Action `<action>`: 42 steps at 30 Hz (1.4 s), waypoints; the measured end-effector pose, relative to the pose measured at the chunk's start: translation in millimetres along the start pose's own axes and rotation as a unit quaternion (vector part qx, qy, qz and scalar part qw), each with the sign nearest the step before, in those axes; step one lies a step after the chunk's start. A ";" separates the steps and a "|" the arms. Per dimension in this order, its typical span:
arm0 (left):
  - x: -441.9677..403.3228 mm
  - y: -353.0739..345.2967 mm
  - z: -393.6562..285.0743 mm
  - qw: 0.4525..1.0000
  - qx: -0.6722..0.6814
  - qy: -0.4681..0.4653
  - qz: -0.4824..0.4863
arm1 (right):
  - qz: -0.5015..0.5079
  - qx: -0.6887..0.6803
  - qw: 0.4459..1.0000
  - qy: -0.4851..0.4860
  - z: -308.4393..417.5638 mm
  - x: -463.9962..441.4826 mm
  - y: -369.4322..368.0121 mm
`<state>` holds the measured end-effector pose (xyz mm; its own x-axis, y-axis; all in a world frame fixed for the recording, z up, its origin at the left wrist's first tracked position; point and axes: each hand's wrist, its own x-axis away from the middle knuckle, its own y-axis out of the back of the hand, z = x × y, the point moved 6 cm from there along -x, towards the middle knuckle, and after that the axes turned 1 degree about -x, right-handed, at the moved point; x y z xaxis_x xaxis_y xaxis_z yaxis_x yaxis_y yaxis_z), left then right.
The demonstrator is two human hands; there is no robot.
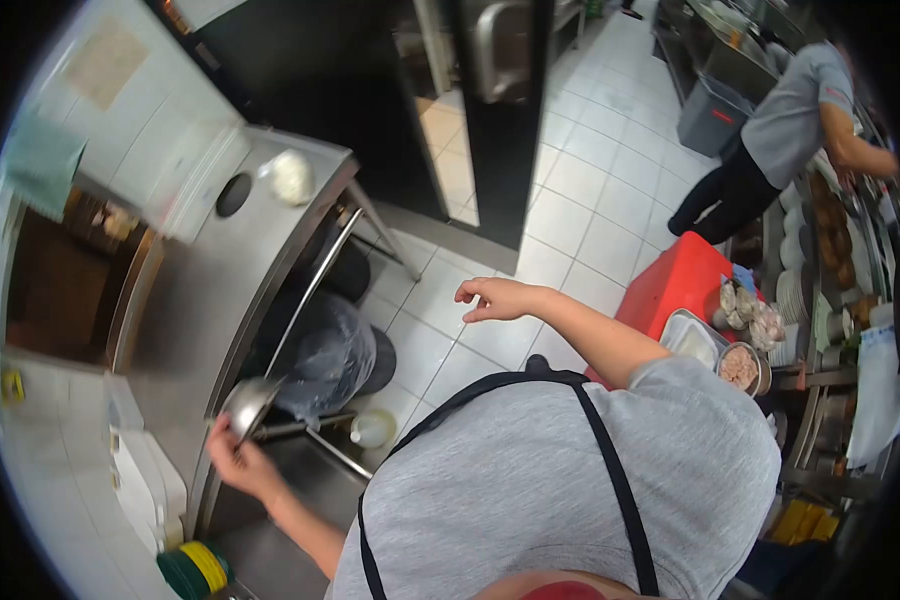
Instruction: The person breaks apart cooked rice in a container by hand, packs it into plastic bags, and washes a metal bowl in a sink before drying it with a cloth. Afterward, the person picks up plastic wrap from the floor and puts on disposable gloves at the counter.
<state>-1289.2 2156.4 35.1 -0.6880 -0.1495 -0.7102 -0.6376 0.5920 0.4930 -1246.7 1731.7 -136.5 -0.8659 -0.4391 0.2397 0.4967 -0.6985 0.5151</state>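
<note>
A small metal bowl [247, 408] is tilted at the front edge of the steel counter, its rim gripped by my left hand [242, 468]. Whether anything is inside the bowl cannot be made out. Below and beyond it stands a bin [330, 360] lined with a clear plastic bag. Out over the tiled floor, my right hand [497, 300] is loosely bent with its fingers apart and nothing in them.
On the steel counter [185, 310] are a round hole and a bag of white stuff [291, 178]. A plastic jug [372, 429] stands below. At right are a red container [678, 285], a metal tub of pinkish food [740, 368], stacked plates and a co-worker [795, 120].
</note>
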 end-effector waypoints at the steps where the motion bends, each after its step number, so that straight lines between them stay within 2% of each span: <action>1: -5.1 -52.3 -49.6 0.998 0.046 -0.016 0.037 | -0.045 -0.047 0.998 -0.005 -13.7 21.0 22.5; 2: -6.1 -101.8 -96.0 0.991 0.084 -0.086 0.062 | -0.063 -0.053 0.997 -0.002 -18.6 43.5 41.3; 3: 1.2 -148.8 -134.5 0.977 0.151 -0.100 0.116 | -0.078 -0.057 0.995 -0.009 -21.6 67.9 56.8; 5: 20.1 -234.5 -213.6 0.920 0.319 -0.125 0.188 | -0.154 -0.124 0.979 0.038 -17.9 113.6 100.4; 7: 39.6 -285.7 -298.1 0.879 0.373 -0.192 0.228 | -0.192 -0.154 0.969 0.020 -38.4 144.5 130.7; 9: 60.6 -324.2 -362.4 0.813 0.455 -0.242 0.272 | -0.367 -0.039 0.915 0.162 -55.1 177.7 167.5; 10: 62.0 -342.7 -384.7 0.804 0.466 -0.244 0.277 | -0.410 -0.132 0.891 0.147 -80.8 191.5 182.0; 11: 66.3 -363.7 -409.3 0.785 0.456 -0.268 0.322 | -0.451 -0.223 0.854 0.132 -105.5 207.3 195.5; 12: 72.8 -381.7 -431.3 0.763 0.444 -0.293 0.368 | -0.495 -0.206 0.840 0.079 -118.4 229.9 210.8; 13: 80.0 -400.3 -451.9 0.770 0.355 -0.323 0.420 | -0.536 -0.190 0.822 0.026 -132.2 253.9 226.6; 14: 88.1 -422.9 -463.6 0.752 0.329 -0.333 0.465 | -0.544 -0.188 0.817 0.018 -149.9 270.2 240.9; 16: 99.3 -461.8 -481.4 0.714 0.276 -0.369 0.527 | -0.648 0.059 0.757 -0.062 -179.1 311.9 274.0; 17: 99.5 -477.8 -491.3 0.708 0.283 -0.370 0.531 | -0.675 0.089 0.726 -0.096 -199.0 327.0 288.7; 19: 99.9 -514.3 -508.2 0.705 0.282 -0.355 0.545 | -0.629 0.107 0.714 -0.288 -264.0 350.8 312.9; 21: 94.4 -556.3 -526.9 0.706 0.285 -0.345 0.549 | -0.439 0.100 0.740 -0.499 -366.6 368.6 325.2; 23: 85.1 -596.1 -540.3 0.702 0.281 -0.344 0.557 | -0.348 0.126 0.745 -0.555 -425.2 383.4 326.0; 25: 65.5 -639.8 -557.0 0.705 0.266 -0.340 0.562 | -0.446 0.101 0.672 -0.583 -478.5 412.9 310.2; 27: 48.8 -680.1 -576.4 0.691 0.262 -0.334 0.584 | -0.430 -0.056 0.584 -0.687 -565.1 459.9 265.4; 28: 37.6 -699.1 -589.9 0.707 0.253 -0.320 0.578 | -0.405 -0.106 0.570 -0.707 -582.4 469.8 252.4; 32: 5.3 -787.7 -633.4 0.709 0.297 -0.252 0.588 | -0.292 -0.227 0.584 -0.722 -600.5 481.9 230.3; 35: -14.2 -866.2 -652.4 0.723 0.264 -0.268 0.579 | -0.231 -0.261 0.606 -0.716 -629.9 480.9 241.5; 38: -28.4 -925.9 -678.5 0.752 0.209 -0.260 0.569 | -0.165 -0.252 0.642 -0.705 -678.8 474.7 282.3; 41: -36.6 -976.3 -709.5 0.775 0.173 -0.263 0.549 | -0.126 -0.185 0.700 -0.678 -744.1 453.0 383.5; 42: -33.0 -990.1 -723.9 0.761 0.172 -0.272 0.563 | -0.138 -0.155 0.716 -0.667 -767.1 441.8 431.5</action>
<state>-886.2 1001.9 -65.7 -0.4257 0.9010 -0.0837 0.4432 0.2882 0.8488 -1369.8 802.9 -439.6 -0.1175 0.5252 0.8429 0.1072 -0.8371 0.5365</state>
